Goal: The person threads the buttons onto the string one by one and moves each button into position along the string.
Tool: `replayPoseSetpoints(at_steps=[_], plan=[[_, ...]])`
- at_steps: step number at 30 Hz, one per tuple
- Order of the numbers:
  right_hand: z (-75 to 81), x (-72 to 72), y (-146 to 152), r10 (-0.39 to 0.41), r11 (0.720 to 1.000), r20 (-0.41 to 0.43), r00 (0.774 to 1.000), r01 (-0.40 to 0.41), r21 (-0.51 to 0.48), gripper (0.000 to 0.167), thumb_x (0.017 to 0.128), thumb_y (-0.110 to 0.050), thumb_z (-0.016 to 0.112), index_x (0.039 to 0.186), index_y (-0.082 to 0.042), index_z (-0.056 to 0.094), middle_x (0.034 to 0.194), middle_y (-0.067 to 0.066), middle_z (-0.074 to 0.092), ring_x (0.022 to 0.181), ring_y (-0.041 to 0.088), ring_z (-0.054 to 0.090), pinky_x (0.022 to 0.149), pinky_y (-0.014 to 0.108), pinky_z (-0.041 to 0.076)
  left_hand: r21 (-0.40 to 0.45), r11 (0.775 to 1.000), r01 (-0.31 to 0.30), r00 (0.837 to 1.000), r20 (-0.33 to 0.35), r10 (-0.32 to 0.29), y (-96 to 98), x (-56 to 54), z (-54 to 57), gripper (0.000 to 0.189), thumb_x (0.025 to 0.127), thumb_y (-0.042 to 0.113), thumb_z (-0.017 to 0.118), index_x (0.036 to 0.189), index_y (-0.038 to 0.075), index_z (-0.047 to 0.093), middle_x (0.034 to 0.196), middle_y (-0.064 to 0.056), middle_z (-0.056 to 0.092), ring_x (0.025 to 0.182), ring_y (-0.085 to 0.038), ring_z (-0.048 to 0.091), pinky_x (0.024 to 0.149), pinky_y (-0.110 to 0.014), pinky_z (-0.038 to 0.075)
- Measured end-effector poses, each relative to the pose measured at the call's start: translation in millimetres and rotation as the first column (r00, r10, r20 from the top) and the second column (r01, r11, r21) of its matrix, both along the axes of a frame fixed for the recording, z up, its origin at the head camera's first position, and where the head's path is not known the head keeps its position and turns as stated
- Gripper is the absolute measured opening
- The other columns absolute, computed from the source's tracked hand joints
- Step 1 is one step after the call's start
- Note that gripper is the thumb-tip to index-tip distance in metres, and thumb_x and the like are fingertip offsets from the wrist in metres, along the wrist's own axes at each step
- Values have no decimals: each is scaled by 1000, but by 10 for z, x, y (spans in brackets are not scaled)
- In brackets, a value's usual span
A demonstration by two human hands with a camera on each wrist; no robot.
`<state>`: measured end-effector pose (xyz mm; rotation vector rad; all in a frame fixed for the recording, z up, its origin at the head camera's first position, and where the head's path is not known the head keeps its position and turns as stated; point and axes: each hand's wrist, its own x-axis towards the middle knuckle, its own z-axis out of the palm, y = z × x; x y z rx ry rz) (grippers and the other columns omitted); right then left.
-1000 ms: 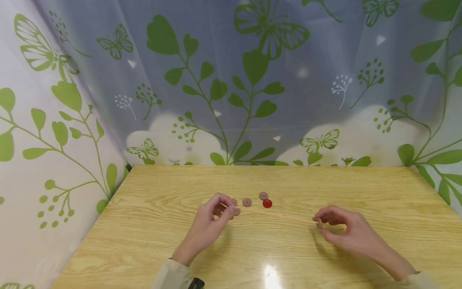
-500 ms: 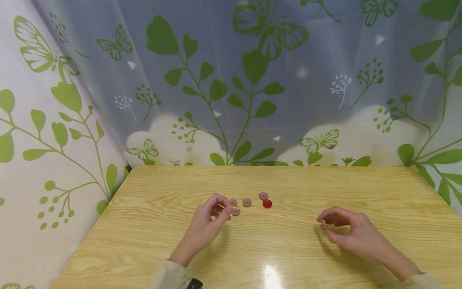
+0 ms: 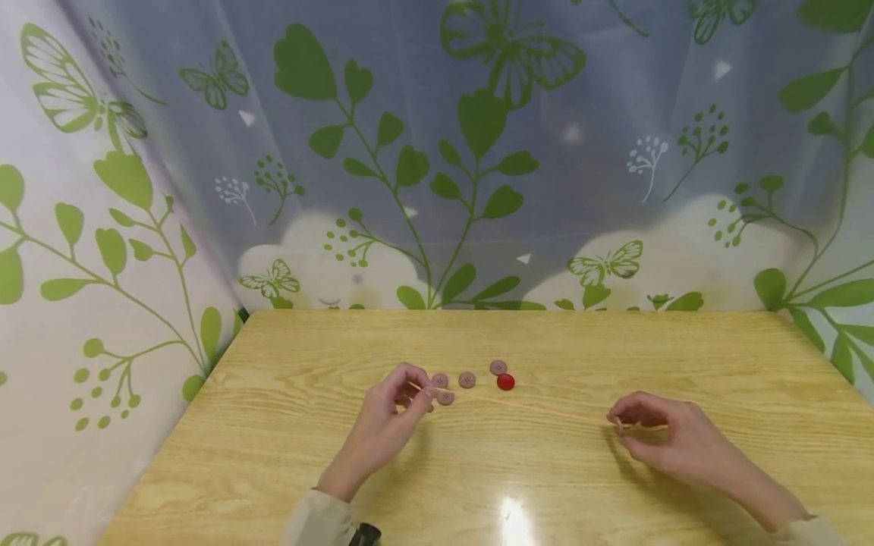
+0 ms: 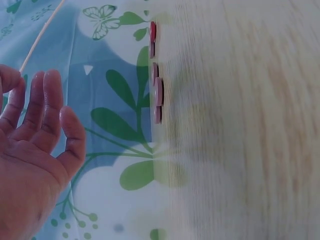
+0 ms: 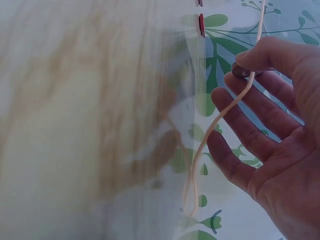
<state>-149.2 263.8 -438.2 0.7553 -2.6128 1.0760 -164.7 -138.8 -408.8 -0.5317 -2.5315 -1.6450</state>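
Note:
A thin pale-orange string (image 3: 532,406) runs nearly straight between my two hands, above the table. My left hand (image 3: 389,421) pinches its left end between thumb and forefinger, beside the brown buttons. Farther right, my right hand (image 3: 672,440) pinches a small brown button (image 5: 240,70) between thumb and fingertips; the fingers partly hide it. In the right wrist view the string (image 5: 212,125) passes at this button and its tail hangs down past the loosely bent fingers. By the left fingertips lie a brown button (image 3: 440,381) and another brown button (image 3: 445,397).
A third brown button (image 3: 467,380) lies a little to the right. Beyond it, a brown button (image 3: 498,368) lies against a red button (image 3: 505,382). The wooden table (image 3: 307,341) ends at a leaf-and-butterfly patterned curtain (image 3: 382,152).
My right hand has moved right with the button, and my left hand slightly left, so the stretch of string between them is longer. The buttons by the left fingertips show more fully.

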Motion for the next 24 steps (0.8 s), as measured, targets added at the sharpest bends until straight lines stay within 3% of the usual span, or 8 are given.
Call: replayPoseSetpoints(at_steps=[9,17,24], plan=[[4,-15,110,36,999,46,998,-37,34,35,82,-3,83,105,-25,69,98,-10,76,90,0,71,76,19,58,6,1000,-18,998,-55,19,-25,-3,1,8,103,18,63,104,10,62,101,-3,68,82,-11,68,69,-26,57],[-15,-45,215,132,990,107,985,-136,29,33,85,-1,80,107,-21,68,101,-3,77,96,-4,69,73,22,61,7,1000,-13,998,-54,14,-43,4,18,9,104,21,61,103,12,62,101,-10,69,82,-16,69,67,-25,54],[-20,-41,263,134,990,141,981,-140,28,33,85,-1,80,108,-21,67,103,-1,76,97,-6,68,73,22,61,8,1000,-20,998,-56,20,-54,3,24,11,104,21,61,104,10,61,102,-7,68,83,-15,69,68,-25,55]])
